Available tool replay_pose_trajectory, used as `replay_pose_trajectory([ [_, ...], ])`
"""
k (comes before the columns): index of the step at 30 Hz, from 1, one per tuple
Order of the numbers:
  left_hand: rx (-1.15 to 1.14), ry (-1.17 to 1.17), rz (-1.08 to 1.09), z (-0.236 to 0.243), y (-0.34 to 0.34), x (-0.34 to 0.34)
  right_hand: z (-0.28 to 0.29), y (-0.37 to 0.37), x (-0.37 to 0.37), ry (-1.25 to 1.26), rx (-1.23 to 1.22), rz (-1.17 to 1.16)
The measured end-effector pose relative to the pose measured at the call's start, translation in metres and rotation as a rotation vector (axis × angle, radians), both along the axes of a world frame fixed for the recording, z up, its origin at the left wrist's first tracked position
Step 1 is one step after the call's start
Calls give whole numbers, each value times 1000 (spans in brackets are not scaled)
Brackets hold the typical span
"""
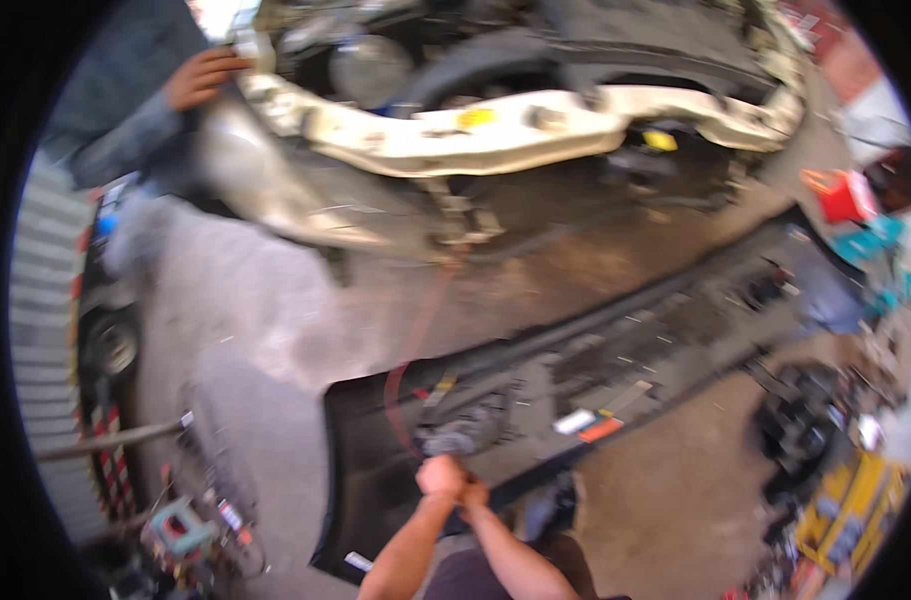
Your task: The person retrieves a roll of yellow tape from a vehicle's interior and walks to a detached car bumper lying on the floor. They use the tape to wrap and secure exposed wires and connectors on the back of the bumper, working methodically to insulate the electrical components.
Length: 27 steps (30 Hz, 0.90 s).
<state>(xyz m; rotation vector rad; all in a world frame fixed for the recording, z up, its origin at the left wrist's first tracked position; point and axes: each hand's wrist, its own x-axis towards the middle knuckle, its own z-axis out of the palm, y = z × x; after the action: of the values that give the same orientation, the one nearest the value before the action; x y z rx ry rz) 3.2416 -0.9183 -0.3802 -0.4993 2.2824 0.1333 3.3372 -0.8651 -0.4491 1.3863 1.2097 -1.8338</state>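
Note:
My left hand (438, 474) is closed at the near end of a grey, blurred tool (450, 443), too smeared to name its kind. My right hand (473, 492) presses up against the left one, also closed; what its fingers hold is hidden. A thin red hose or cable (391, 390) runs over the floor to the tool. Beneath the hands lies a long black car bumper (360, 440), its hollow inner side facing up. A white label or card (574, 421) and an orange-handled item (601, 430) rest on it, right of my hands.
Ahead stands a car with its pale front crossmember (495, 135) bared. Another person's hand (205, 78) touches the car at the far left. Black parts (800, 425) and a yellow case (845, 515) lie at the right. A greenish-grey device (180, 530) sits at the lower left.

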Motion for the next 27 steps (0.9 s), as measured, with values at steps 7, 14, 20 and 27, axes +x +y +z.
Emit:
replay_pose_trajectory([
  [7, 282, 289, 609, -28, -9, 28, -41, 7, 6, 65, 3, 163],
  [14, 685, 158, 1467, -56, -17, 38, -54, -2, 26, 146, -583, -440],
  [20, 268, 444, 854, -142, -23, 89, -12, -11, -7, -60, -588, -298],
  [27, 509, 710, 1354, -73, 13, 71, -7, 59, -16, 180, 119, 784],
])
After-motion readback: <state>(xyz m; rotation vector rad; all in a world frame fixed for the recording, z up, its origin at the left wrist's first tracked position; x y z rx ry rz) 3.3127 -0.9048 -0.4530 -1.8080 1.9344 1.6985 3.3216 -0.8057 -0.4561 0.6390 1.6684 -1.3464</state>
